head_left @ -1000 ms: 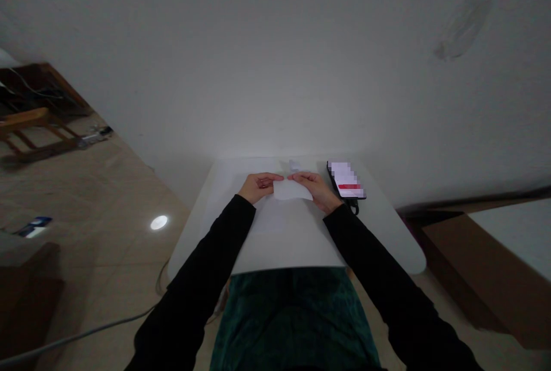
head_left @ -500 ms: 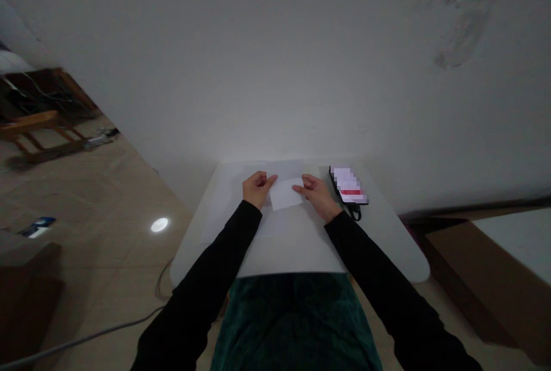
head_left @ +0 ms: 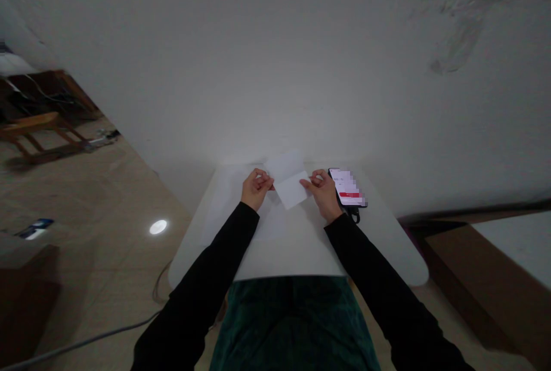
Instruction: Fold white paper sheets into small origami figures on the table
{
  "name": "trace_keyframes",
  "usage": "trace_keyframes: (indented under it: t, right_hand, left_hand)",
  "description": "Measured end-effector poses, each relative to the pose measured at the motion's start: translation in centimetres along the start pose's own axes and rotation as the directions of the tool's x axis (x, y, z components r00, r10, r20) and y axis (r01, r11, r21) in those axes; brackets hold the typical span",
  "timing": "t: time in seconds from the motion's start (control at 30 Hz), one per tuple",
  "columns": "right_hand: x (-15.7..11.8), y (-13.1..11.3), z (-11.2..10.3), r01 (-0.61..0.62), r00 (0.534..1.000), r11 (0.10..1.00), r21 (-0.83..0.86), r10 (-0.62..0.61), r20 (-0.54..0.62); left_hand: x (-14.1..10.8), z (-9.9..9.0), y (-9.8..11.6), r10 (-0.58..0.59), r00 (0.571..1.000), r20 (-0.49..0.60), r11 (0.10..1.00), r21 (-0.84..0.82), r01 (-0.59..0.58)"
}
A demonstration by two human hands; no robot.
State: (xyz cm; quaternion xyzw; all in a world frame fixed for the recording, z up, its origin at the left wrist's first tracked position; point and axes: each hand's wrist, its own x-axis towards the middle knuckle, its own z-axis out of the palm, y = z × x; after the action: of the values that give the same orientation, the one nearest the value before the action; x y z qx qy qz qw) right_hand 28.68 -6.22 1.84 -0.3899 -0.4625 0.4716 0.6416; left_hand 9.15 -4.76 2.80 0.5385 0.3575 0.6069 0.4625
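Observation:
A folded white sheet of paper (head_left: 291,189) stands tilted above the white table (head_left: 297,250), with a paler flap (head_left: 282,165) rising behind it. My left hand (head_left: 257,188) grips its left side between the fingertips. My right hand (head_left: 322,193) pinches the right edge, its knuckles close to a smartphone (head_left: 348,187) but apparently not touching it. A thin, pale sheet (head_left: 232,210) lies flat on the tabletop under my left forearm.
A black cord (head_left: 354,216) trails from under the smartphone. The white wall (head_left: 275,72) rises behind the table. A wooden bench (head_left: 30,127) stands on the tiled floor (head_left: 107,216) at the left, and a grey cable (head_left: 99,333) runs across it. A brown board (head_left: 469,285) stands at the right.
The paper has risen from the table and turned slightly, and its far flap now stands up. My hands have shifted closer around it.

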Motion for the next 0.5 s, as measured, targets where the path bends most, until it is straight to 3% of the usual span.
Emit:
trace_keyframes:
  t: [0.13,0.23,0.3,0.33,0.4,0.5]
  right_hand:
    - [0.1,0.1,-0.3,0.059,0.998,0.993,-0.102,-0.059,0.0]
    - [-0.7,-0.7,-1.0,0.077,0.992,0.976,-0.202,-0.055,0.112]
    - [-1.9,-1.7,-1.7,0.201,0.967,0.907,-0.371,-0.124,0.221]
    - [-2.7,-2.2,-2.0,0.308,0.941,0.822,-0.479,-0.189,0.28]
    - [-4.7,-3.2,-2.7,0.509,0.86,0.547,-0.665,-0.284,0.424]
    - [-7.3,-3.9,-3.5,0.685,0.728,0.208,-0.699,-0.233,0.645]
  left_hand:
    - [-0.7,0.3,1.0,-0.003,0.999,0.046,0.992,0.124,-0.003]
    - [-2.5,0.5,2.1,-0.012,0.992,0.123,0.991,0.134,-0.004]
    - [-4.2,0.6,2.7,-0.037,0.987,0.158,0.99,0.138,0.015]
    - [-5.2,0.7,2.9,-0.058,0.987,0.151,0.988,0.151,0.035]
    - [-6.9,1.0,3.1,-0.1,0.989,0.109,0.982,0.169,0.08]
    - [-8.8,1.8,3.3,-0.129,0.985,0.111,0.984,0.138,0.114]
